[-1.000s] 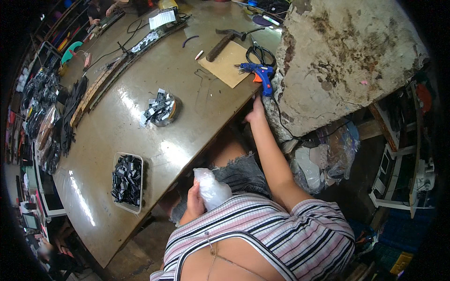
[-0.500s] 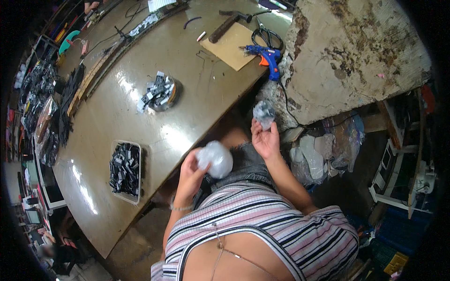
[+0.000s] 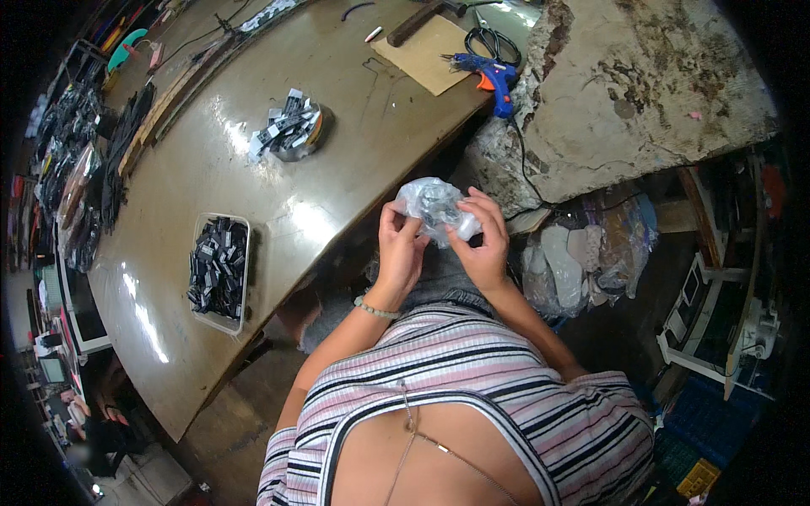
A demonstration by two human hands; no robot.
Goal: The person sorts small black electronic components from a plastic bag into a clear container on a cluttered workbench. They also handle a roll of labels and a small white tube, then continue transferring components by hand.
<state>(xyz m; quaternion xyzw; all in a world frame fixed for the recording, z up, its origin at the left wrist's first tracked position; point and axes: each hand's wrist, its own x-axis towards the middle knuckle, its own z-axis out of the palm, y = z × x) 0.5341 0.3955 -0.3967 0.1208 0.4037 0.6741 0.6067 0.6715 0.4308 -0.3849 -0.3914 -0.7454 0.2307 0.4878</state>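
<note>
In front of my lap is a crumpled clear plastic bag, with grey and dark pieces showing dimly through it. My left hand pinches its left side between thumb and fingers. On the other side my right hand grips the bag, fingers bent over its right edge, next to a whiter bulge of plastic. Whether that bulge is a separate bag, I cannot tell. To the left on the table, a clear rectangular tub holds many small black pieces. Farther back stands a round container heaped with grey and black pieces.
A blue glue gun with orange trigger lies by the table's right edge, its cord running down. Beside it are a brown cardboard sheet and a hammer. A stained slab stands at right, with plastic-wrapped bundles below.
Both hands have come together: the left moved up and right with its whitish plastic bundle, the right moved slightly left and down with its small bag. The two plastics now touch or overlap.
</note>
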